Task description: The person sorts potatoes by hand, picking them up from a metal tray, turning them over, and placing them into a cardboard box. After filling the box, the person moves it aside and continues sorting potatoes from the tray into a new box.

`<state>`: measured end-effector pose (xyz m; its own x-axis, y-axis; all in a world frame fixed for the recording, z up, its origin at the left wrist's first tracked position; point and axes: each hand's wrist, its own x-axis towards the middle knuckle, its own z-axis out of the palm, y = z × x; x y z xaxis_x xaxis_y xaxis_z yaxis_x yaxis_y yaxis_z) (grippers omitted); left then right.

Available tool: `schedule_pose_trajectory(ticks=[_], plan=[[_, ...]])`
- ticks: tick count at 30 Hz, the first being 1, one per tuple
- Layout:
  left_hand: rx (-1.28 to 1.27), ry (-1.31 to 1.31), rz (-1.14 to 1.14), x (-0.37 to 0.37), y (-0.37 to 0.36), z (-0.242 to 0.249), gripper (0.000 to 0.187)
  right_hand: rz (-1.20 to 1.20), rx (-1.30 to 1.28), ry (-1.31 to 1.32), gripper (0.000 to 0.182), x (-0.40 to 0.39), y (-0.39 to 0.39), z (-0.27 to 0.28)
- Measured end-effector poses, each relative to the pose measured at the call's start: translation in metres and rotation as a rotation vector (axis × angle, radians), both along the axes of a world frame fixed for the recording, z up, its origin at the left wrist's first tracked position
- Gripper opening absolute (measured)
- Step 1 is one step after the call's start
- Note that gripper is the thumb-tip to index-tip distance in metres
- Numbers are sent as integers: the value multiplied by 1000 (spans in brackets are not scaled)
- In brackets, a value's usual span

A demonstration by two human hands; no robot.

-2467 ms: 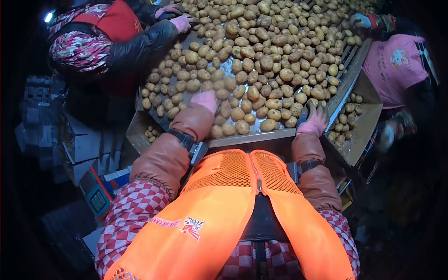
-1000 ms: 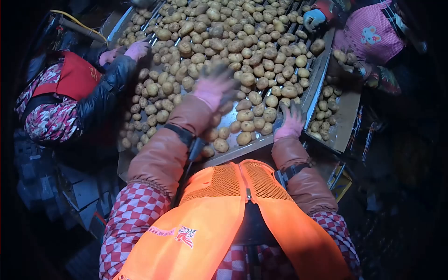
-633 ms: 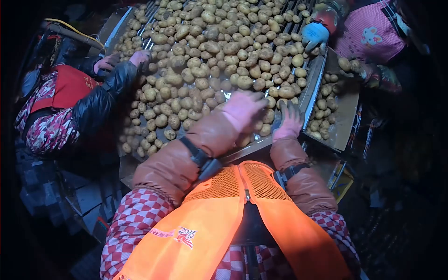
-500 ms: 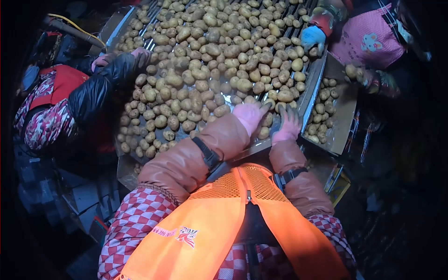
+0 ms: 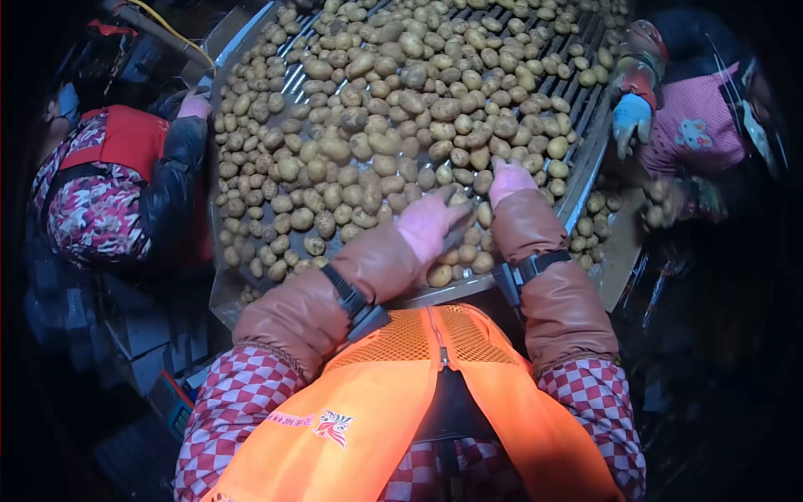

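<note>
Many potatoes [image 5: 385,142] cover a sloping metal table with slats [image 5: 590,105]. My left hand [image 5: 431,222], in a pink glove with dark fingertips, is over the potatoes near the front edge, its fingers spread and slightly blurred, with a potato beside them. My right hand [image 5: 510,180], also in a pink glove, reaches into the potatoes farther right; its fingers are mostly hidden, so what they hold cannot be made out.
At the left, a co-worker's pink-gloved hand [image 5: 194,105] is at the table's edge. Another co-worker's blue-gloved hand [image 5: 631,121] is at the right edge. Beyond that edge, a side bin [image 5: 623,243] holds more potatoes.
My right hand has moved forward among the potatoes, and my left hand has shifted slightly left and toward me. The co-worker's hand at the left has drawn back from the potatoes.
</note>
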<state>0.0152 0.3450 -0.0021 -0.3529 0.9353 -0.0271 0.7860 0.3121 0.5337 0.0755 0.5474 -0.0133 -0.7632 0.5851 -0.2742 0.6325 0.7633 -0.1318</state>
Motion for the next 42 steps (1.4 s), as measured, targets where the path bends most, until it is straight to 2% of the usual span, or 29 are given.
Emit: schedule_pose_trajectory(ticks=[2,5,6,9,10,13,14,15,17,20,23,25,26,27,28,29,30,32,33,36,39,40,41,42], plan=[[19,-161,-9,-6,-12,-3,32,12,-18,-64,36,-9,7,-2],[-6,-147,164,-27,-9,26,25,9,-39,-134,37,-14,11,-6],[-164,-95,181,-36,2,24,33,10,-45,-160,37,-17,11,-7],[-82,-84,210,-36,25,28,29,-1,-51,-112,37,-16,14,-12],[-179,-84,113,-39,33,36,28,-8,-50,-77,36,-12,15,-10],[-254,-20,180,-38,50,39,32,-186,-306,238,33,9,18,3],[-263,-2,205,-38,54,37,33,-307,-454,406,33,17,21,-11],[-256,-111,278,-45,54,26,34,-349,-473,613,32,24,32,-45],[-238,-328,424,-59,52,4,37,-648,-1329,953,35,37,19,0],[6,-385,602,-50,34,26,39,-314,-1254,998,42,62,-31,4],[86,-538,322,-33,20,66,30,-597,-1616,853,41,51,-49,5],[221,-211,77,-42,17,57,24,-769,-1843,740,42,40,-56,5],[266,-261,105,-56,17,53,24,-856,-1950,676,42,35,-59,6],[312,-313,129,-71,17,51,24,-854,-1982,788,41,33,-63,18],[237,-12,193,-92,12,37,28,-820,-1977,801,45,35,-62,12],[-5,219,119,-119,13,29,38,-787,-1973,809,50,39,-61,4],[-109,478,213,-121,-4,28,49,-853,-1916,789,50,42,-61,2],[-189,401,289,-141,-34,29,57,-976,-1803,757,51,52,-62,1],[-227,364,323,-148,-39,29,61,-946,-1825,775,51,56,-62,1],[-104,607,651,-140,-29,18,58,-851,-1934,851,48,69,-62,-3],[76,534,599,-123,11,25,52,-761,-1958,862,50,78,-57,-26],[103,414,431,-116,29,29,45,-776,-1849,852,49,79,-60,-25],[238,421,246,-107,47,26,42,-753,-1816,845,47,79,-63,-22],[290,509,170,-91,70,27,42,-737,-1791,827,44,79,-65,-13]])
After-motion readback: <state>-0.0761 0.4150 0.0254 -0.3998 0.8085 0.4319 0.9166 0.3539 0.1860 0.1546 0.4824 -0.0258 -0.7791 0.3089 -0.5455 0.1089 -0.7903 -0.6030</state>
